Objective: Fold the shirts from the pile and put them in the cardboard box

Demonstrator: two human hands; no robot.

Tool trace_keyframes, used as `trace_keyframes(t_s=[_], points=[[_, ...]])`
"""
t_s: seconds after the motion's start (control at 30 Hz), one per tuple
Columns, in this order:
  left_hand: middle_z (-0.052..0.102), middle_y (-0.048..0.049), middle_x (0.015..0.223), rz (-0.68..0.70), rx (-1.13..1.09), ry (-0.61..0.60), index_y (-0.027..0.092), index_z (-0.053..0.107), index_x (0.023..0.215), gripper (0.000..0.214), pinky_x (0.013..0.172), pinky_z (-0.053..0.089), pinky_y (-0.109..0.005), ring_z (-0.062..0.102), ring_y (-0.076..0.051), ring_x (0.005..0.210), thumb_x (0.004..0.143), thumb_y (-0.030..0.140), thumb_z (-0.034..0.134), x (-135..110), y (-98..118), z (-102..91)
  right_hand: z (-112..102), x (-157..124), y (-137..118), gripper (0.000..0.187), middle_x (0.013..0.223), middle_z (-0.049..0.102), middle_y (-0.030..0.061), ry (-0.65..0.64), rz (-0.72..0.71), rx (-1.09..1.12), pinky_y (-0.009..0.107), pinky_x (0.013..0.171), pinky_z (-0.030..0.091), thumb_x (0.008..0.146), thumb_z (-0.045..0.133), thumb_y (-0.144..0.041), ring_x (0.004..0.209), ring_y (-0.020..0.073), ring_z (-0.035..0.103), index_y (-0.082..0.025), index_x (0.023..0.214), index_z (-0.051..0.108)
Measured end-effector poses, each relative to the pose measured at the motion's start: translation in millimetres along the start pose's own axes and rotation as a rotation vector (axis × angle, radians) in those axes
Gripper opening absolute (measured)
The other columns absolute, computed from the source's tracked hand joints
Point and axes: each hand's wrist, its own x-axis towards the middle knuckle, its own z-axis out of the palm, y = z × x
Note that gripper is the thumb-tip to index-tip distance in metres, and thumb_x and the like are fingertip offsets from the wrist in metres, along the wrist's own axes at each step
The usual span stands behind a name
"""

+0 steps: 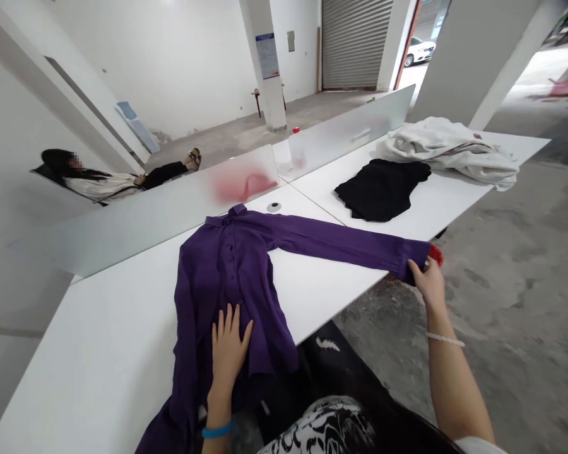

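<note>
A purple button-front shirt [227, 265] lies face up on the white table [99, 340], collar toward the far divider. My left hand [230, 343] rests flat on the lower front of the shirt, fingers stretched out. One sleeve [341, 243] is pulled out straight to the right, reaching past the table's edge. My right hand [428, 280] pinches the cuff of that sleeve, and a bit of red shows at the cuff's end. The shirt's other sleeve hangs down at the near left.
A black garment [383, 189] and a heap of white cloth [454, 151] lie on the adjoining table to the right. A frosted divider [170, 208] runs along the tables' far side. A person [104, 183] reclines beyond it at left. Bare concrete floor lies to the right.
</note>
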Motion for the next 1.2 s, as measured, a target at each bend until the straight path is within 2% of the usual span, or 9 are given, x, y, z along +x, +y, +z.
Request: trace_keyframes(t_s=[0.1, 0.17, 0.23, 0.37, 0.47, 0.67, 0.93, 1.03, 1.2], points=[[0.037, -0.0128, 0.149, -0.018, 0.008, -0.003, 0.015, 0.037, 0.144, 0.064, 0.11, 0.029, -0.053, 0.028, -0.032, 0.139, 0.094, 0.053, 0.025, 0, 2, -0.9, -10, 2, -22, 0.063, 0.119, 0.056, 0.0289, 0.307, 0.063, -0.03, 0.058, 0.095, 0.04, 0.084, 0.042, -0.039, 0.115, 0.0398, 0.051, -0.006, 0.138, 0.04], [0.037, -0.0125, 0.15, -0.023, 0.017, -0.009, 0.015, 0.038, 0.143, 0.064, 0.11, 0.028, -0.052, 0.029, -0.032, 0.139, 0.094, 0.053, 0.025, 1, 4, -1.9, -13, -8, -58, 0.053, 0.12, 0.056, 0.0258, 0.31, -0.078, 0.024, 0.054, 0.1, 0.037, 0.086, 0.04, -0.035, 0.12, 0.0361, 0.048, -0.009, 0.131, 0.05], [0.037, -0.012, 0.15, -0.029, 0.026, -0.02, 0.015, 0.038, 0.143, 0.064, 0.111, 0.028, -0.051, 0.029, -0.032, 0.139, 0.094, 0.053, 0.026, 1, 5, -3.0, -8, -36, -102, 0.042, 0.11, 0.063, 0.0186, 0.073, -0.255, 0.179, 0.044, 0.097, 0.043, 0.088, 0.038, -0.034, 0.108, 0.029, 0.056, -0.016, 0.119, 0.06], [0.034, -0.0115, 0.151, -0.045, 0.04, -0.057, 0.015, 0.037, 0.144, 0.063, 0.111, 0.027, -0.052, 0.028, -0.032, 0.14, 0.094, 0.052, 0.028, 0, 6, -5.2, 20, -128, -174, 0.032, 0.076, 0.067, 0.0058, -0.935, -0.354, 0.292, 0.03, 0.063, 0.051, 0.094, 0.038, -0.032, 0.061, 0.0161, 0.061, -0.016, 0.101, 0.065], [0.033, -0.0108, 0.151, -0.039, 0.044, -0.076, 0.014, 0.036, 0.144, 0.061, 0.112, 0.027, -0.051, 0.026, -0.031, 0.14, 0.095, 0.05, 0.029, 0, 7, -6.9, 36, -187, -193, 0.027, 0.096, 0.066, 0.0056, -1.146, -0.416, 0.289, 0.03, 0.07, 0.053, 0.094, 0.05, -0.036, 0.076, 0.0146, 0.063, -0.016, 0.106, 0.062], [0.033, -0.0111, 0.151, -0.048, 0.021, -0.081, 0.014, 0.037, 0.144, 0.059, 0.112, 0.027, -0.05, 0.026, -0.031, 0.141, 0.095, 0.048, 0.031, 1, 7, -11.9, 35, -205, -188, 0.033, 0.118, 0.058, 0.0076, -1.091, -0.41, 0.287, 0.039, 0.084, 0.052, 0.092, 0.056, -0.037, 0.099, 0.0198, 0.059, -0.017, 0.118, 0.056], [0.036, -0.015, 0.149, -0.031, -0.092, -0.089, 0.015, 0.039, 0.142, 0.059, 0.109, 0.027, -0.06, 0.025, -0.035, 0.14, 0.094, 0.049, 0.036, -12, 34, -14.5, 9, -142, -136, 0.027, 0.054, 0.049, -0.0037, -0.715, -0.212, 0.375, 0.025, 0.052, 0.036, 0.089, 0.038, -0.042, 0.052, 0.0139, 0.048, -0.021, 0.075, 0.047], [0.037, -0.0178, 0.148, 0.008, -0.142, -0.053, 0.012, 0.039, 0.141, 0.059, 0.108, 0.028, -0.06, 0.024, -0.036, 0.14, 0.094, 0.046, 0.037, -18, 48, -21.1, 6, -142, -118, 0.028, 0.049, 0.044, -0.0083, -0.793, -0.187, 0.392, 0.024, 0.049, 0.03, 0.085, 0.046, -0.049, 0.045, 0.0128, 0.041, -0.022, 0.089, 0.046], [0.034, -0.0109, 0.152, 0.396, -0.228, -0.138, 0.024, 0.032, 0.145, 0.065, 0.111, 0.026, -0.057, 0.021, -0.031, 0.142, 0.088, 0.051, 0.049, -33, 62, -41.3, -8, -161, -111, 0.045, 0.057, 0.047, -0.0087, -0.881, -0.093, 0.619, 0.025, 0.053, 0.038, 0.082, 0.054, -0.049, 0.05, 0.013, 0.046, -0.02, 0.113, 0.038]])
